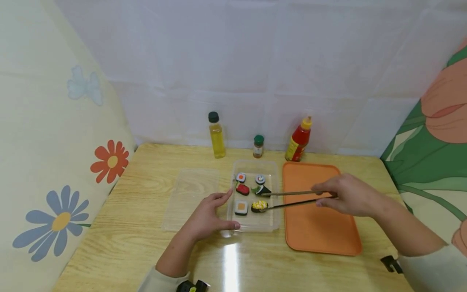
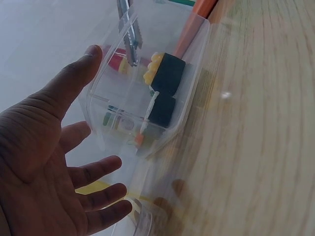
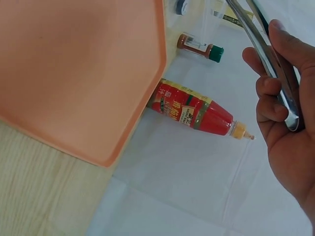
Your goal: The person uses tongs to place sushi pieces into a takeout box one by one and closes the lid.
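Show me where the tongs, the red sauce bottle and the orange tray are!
tongs (image 1: 292, 198), head view, middle of the two metal arms.
red sauce bottle (image 3: 189, 112), right wrist view, on its label.
orange tray (image 1: 321, 227), head view, bare flat bottom.

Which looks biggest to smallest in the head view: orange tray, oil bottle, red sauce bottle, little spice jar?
1. orange tray
2. oil bottle and red sauce bottle: too alike to rank
3. spice jar
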{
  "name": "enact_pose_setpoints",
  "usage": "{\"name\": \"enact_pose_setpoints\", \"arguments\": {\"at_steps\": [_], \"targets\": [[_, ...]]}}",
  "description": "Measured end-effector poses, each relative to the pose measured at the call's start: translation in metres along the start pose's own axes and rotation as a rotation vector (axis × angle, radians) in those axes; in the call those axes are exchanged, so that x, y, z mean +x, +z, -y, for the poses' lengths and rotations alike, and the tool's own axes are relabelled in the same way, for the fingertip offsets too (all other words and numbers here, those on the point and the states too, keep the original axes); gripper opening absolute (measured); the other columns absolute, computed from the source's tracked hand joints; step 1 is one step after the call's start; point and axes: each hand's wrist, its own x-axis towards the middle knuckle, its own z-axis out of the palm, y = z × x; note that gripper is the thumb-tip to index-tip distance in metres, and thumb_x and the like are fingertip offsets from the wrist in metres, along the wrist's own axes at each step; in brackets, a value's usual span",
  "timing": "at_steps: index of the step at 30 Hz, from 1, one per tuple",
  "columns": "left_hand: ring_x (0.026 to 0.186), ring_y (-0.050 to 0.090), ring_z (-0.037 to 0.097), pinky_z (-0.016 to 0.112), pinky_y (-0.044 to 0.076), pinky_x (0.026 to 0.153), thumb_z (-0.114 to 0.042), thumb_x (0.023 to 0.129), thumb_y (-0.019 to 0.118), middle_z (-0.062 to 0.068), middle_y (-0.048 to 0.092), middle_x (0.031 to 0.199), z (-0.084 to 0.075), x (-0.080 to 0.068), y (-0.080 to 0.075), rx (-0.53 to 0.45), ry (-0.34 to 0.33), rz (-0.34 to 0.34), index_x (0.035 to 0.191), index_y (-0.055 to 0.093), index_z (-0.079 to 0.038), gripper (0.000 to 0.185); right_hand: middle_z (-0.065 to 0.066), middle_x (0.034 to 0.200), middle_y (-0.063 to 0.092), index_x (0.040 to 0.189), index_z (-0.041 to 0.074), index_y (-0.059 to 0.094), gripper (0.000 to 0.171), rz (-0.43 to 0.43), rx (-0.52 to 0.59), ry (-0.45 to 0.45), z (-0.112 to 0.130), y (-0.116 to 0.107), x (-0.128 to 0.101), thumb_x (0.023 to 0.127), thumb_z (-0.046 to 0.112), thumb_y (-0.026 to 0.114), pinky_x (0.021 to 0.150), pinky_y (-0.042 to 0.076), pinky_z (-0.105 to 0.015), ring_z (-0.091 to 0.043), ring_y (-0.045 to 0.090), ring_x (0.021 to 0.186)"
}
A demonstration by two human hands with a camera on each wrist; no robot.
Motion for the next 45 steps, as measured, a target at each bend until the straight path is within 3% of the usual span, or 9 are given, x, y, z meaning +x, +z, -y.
{"name": "enact_pose_setpoints", "arguments": {"at_steps": [7, 11, 18, 20, 29, 36, 40, 45], "targets": [[0.142, 0.041, 0.045, 0.062, 0.034, 0.115, -0.055, 0.068, 0.094, 0.019, 0.045, 0.155, -0.001, 0.000, -0.001, 0.001, -0.002, 0.000, 0.158, 0.043, -0.030, 0.106, -0.004, 0.110, 0.078, 0.124, 0.006, 0.076, 0.033, -0.061, 0.023, 0.016, -0.001, 0.007, -0.011, 0.096, 0.023, 0.077, 0.066, 0.058, -0.025, -0.006, 0.072, 0.085], [0.143, 0.041, 0.045, 0.062, 0.034, 0.116, -0.056, 0.068, 0.094, 0.019, 0.045, 0.156, -0.001, 0.000, -0.001, -0.002, -0.009, 0.005, 0.158, 0.042, -0.031, 0.107, -0.003, 0.109, 0.078, 0.123, 0.008, 0.076, 0.032, -0.112, 0.049, 0.021, -0.003, 0.014, -0.018, 0.094, 0.020, 0.080, 0.062, 0.055, -0.022, 0.001, 0.068, 0.080], [0.143, 0.041, 0.046, 0.062, 0.034, 0.116, -0.056, 0.068, 0.094, 0.020, 0.045, 0.155, -0.001, 0.000, -0.001, -0.002, -0.008, 0.005, 0.158, 0.043, -0.031, 0.107, 0.011, 0.094, 0.074, 0.121, 0.010, 0.077, 0.035, -0.221, 0.043, -0.014, -0.007, 0.025, -0.029, 0.087, 0.011, 0.085, 0.051, 0.038, -0.017, 0.007, 0.040, 0.060], [0.143, 0.041, 0.046, 0.062, 0.034, 0.116, -0.056, 0.067, 0.094, 0.019, 0.045, 0.155, -0.001, 0.000, -0.001, -0.005, -0.012, 0.006, 0.158, 0.043, -0.031, 0.107, 0.012, 0.092, 0.073, 0.120, 0.011, 0.077, 0.036, -0.246, 0.043, -0.017, -0.009, 0.028, -0.032, 0.085, 0.010, 0.085, 0.050, 0.037, -0.015, 0.007, 0.038, 0.058], [0.142, 0.041, 0.045, 0.061, 0.033, 0.116, -0.055, 0.066, 0.095, 0.020, 0.046, 0.154, 0.001, 0.001, 0.000, -0.001, -0.014, 0.001, 0.159, 0.042, -0.029, 0.110, 0.006, 0.096, 0.077, 0.120, 0.008, 0.077, 0.038, -0.326, 0.058, 0.025, -0.014, 0.041, -0.050, 0.083, 0.005, 0.086, 0.052, 0.038, -0.012, 0.006, 0.041, 0.058], [0.143, 0.040, 0.045, 0.062, 0.034, 0.116, -0.054, 0.067, 0.095, 0.019, 0.045, 0.155, -0.001, 0.000, -0.001, -0.015, -0.020, 0.003, 0.159, 0.043, -0.029, 0.109, 0.023, 0.070, 0.051, 0.117, 0.007, 0.078, 0.043, -0.409, 0.030, 0.007, -0.019, 0.048, -0.063, 0.076, 0.004, 0.090, 0.051, 0.033, -0.011, 0.007, 0.036, 0.057], [0.143, 0.040, 0.046, 0.062, 0.034, 0.115, -0.055, 0.067, 0.094, 0.020, 0.046, 0.155, -0.001, 0.000, 0.000, -0.011, -0.014, -0.002, 0.159, 0.043, -0.027, 0.109, 0.023, 0.077, 0.060, 0.117, 0.008, 0.079, 0.046, -0.449, 0.002, 0.033, -0.021, 0.051, -0.071, 0.073, 0.003, 0.091, 0.054, 0.037, -0.011, 0.006, 0.042, 0.060], [0.142, 0.040, 0.046, 0.062, 0.033, 0.116, -0.054, 0.068, 0.094, 0.020, 0.046, 0.154, 0.001, 0.000, 0.001, -0.010, -0.012, -0.006, 0.159, 0.043, -0.027, 0.108, 0.023, 0.078, 0.059, 0.117, 0.009, 0.079, 0.047, -0.495, -0.041, 0.092, -0.021, 0.054, -0.082, 0.072, 0.002, 0.091, 0.057, 0.035, -0.012, 0.005, 0.043, 0.062]]}}
